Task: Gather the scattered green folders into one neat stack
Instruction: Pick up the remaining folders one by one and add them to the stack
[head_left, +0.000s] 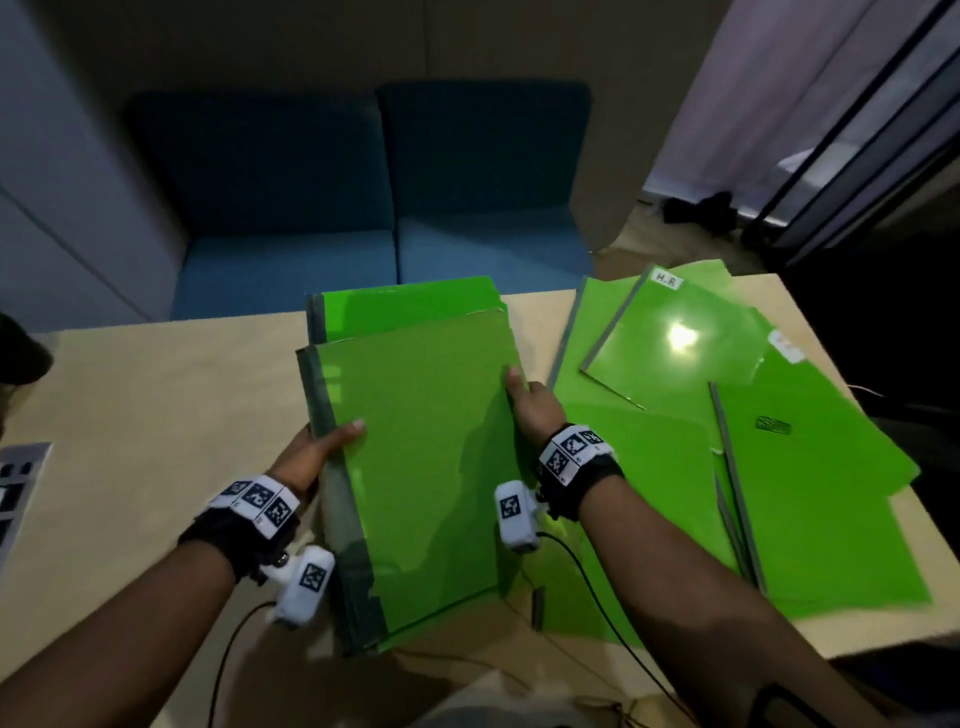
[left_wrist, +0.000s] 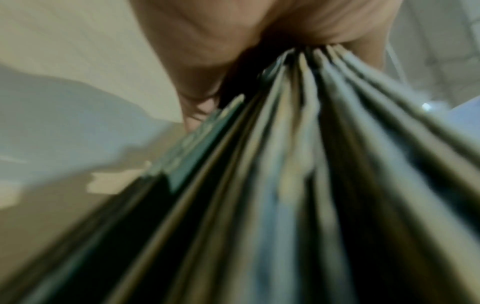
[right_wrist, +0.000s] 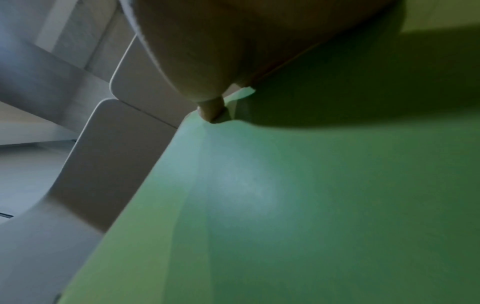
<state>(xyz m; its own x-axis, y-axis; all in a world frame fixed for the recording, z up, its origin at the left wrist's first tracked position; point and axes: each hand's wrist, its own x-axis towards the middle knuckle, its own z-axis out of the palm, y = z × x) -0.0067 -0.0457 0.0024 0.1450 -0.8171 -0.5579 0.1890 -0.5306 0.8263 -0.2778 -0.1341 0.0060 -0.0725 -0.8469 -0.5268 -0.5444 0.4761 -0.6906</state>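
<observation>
I hold a bundle of green folders (head_left: 421, 467) with grey spines, tilted up off the wooden table (head_left: 145, 415). My left hand (head_left: 322, 447) grips its spine edge, thumb on the top cover. In the left wrist view several fanned grey spines (left_wrist: 285, 164) run up to the left hand (left_wrist: 233, 37). My right hand (head_left: 530, 405) grips the bundle's right edge, thumb on the cover. The right wrist view shows the green cover (right_wrist: 311, 205) under my right hand (right_wrist: 221, 61). Several loose green folders (head_left: 779, 467) lie overlapping on the table at the right, one labelled "H.R" (head_left: 675, 338).
A blue sofa (head_left: 363, 208) stands beyond the table's far edge. A grey keyboard-like object (head_left: 15, 493) sits at the table's left edge. Cables (head_left: 597, 582) run from both wrist cameras over the near table. The table's right edge lies just past the loose folders.
</observation>
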